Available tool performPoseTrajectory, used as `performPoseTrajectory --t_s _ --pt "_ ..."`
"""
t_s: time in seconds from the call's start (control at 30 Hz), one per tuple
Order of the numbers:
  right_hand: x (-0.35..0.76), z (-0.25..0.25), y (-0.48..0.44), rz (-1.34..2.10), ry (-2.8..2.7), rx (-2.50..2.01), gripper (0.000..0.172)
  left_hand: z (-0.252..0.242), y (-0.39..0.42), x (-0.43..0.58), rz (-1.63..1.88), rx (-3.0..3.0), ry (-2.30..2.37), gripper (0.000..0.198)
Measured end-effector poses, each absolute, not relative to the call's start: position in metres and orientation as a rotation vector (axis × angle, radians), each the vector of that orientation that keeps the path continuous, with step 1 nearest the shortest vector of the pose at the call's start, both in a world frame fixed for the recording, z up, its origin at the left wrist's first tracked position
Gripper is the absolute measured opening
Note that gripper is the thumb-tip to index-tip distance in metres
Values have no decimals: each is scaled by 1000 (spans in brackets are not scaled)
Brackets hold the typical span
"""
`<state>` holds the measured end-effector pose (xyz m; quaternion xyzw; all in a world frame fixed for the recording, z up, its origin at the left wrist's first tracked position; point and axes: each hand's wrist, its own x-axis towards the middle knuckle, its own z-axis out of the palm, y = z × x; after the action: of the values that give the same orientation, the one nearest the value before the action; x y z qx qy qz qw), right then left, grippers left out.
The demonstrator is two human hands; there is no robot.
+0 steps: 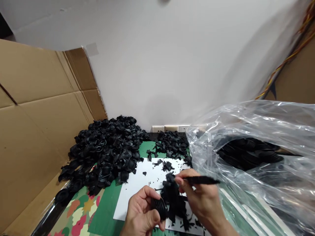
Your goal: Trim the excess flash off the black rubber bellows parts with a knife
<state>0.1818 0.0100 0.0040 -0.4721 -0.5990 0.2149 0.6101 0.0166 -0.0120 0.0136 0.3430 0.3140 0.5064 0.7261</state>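
Observation:
My left hand (pixel 145 209) grips a black ribbed rubber bellows (pixel 160 207) between thumb and fingers, low in the middle of the view. To its right, my right hand (pixel 200 196) is closed around a slim black pen-shaped tool (pixel 201 180), whose back end points right; its working tip cannot be made out. A dark rubber scrap (pixel 169 178) shows at the right fingertips, and I cannot tell whether they pinch it. Below both hands, black rubber trimmings (pixel 176 205) lie heaped on a white sheet (pixel 133 186).
A large pile of black ribbed rubber pieces (pixel 110 147) stands at left against a cardboard panel (pixel 44 108). More scraps (pixel 172 144) lie at the back near wall sockets (pixel 171 128). On the right, a clear plastic bag (pixel 209 147) holds long black parts (pixel 248 152). A green mat (pixel 105 206) lies underneath.

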Motion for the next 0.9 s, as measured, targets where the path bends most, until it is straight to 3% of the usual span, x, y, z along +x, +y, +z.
performPoseTrajectory --t_s 0.2,0.37,0.77,0.9 --pt "190 16 8 1110 -1062 -1054 26 12 -8 12 1160 762 746 31" --pt "175 17 -3 1286 -984 -852 26 5 -5 14 1136 781 742 32" --pt "163 17 -8 1372 -984 -756 21 7 -3 19 1070 804 736 35" --pt "160 11 -9 1120 -1123 -790 14 5 -3 19 1046 763 739 35"
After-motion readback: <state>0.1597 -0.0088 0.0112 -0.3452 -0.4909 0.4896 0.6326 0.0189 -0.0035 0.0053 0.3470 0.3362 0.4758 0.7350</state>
